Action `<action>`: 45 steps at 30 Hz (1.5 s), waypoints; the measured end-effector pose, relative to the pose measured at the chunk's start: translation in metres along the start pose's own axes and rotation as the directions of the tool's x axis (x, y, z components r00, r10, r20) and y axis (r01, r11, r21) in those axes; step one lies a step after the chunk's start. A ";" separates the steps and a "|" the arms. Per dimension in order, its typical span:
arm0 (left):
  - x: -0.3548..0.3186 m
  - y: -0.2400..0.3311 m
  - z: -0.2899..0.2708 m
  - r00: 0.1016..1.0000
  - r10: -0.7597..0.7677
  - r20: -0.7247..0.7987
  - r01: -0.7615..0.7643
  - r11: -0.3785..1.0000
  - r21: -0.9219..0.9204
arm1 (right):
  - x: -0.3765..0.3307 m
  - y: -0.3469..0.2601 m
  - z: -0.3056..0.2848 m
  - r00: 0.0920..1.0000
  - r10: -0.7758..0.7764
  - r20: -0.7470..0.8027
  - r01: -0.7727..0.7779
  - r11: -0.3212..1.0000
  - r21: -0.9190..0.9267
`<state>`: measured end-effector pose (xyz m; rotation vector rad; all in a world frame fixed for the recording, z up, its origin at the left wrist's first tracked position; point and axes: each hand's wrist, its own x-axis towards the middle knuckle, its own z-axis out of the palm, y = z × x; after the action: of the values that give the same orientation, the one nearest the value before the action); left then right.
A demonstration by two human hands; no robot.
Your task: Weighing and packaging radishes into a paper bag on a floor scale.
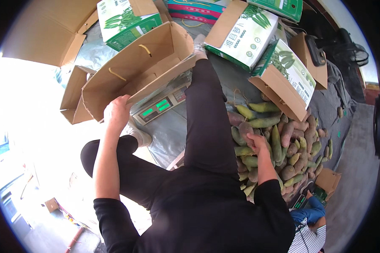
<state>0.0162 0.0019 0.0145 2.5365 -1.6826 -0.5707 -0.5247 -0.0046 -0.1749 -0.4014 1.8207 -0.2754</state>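
Cardboard carton (133,61) (open) against left hand (117,112)

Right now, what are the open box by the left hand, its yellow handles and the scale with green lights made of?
The open box looks like matte brown cardboard: its plain tan walls have thin cut edges. Its yellow handles could be cotton or plastic cord, bending in soft loops. The scale seems hard plastic, given its smooth, pale frame, though metal is possible.
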 end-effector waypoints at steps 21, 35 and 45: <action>-0.003 0.000 0.004 0.992 0.125 -0.031 -0.125 0.992 -0.007 | -0.195 -0.295 0.286 0.209 -0.590 0.780 0.977 0.093 -0.192; -0.003 -0.001 0.003 0.993 0.118 0.020 -0.120 0.987 0.107 | -0.206 -0.243 0.430 0.378 -0.298 0.877 0.825 -0.322 -0.465; 0.000 -0.012 0.008 0.984 0.169 -0.058 -0.165 0.985 0.056 | -0.208 -0.248 0.236 -0.004 -0.883 0.470 0.990 0.064 0.128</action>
<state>0.0239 0.0077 0.0046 2.3873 -1.8872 -0.4375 -0.2143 -0.1415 0.0373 -1.8135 0.7616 -0.8420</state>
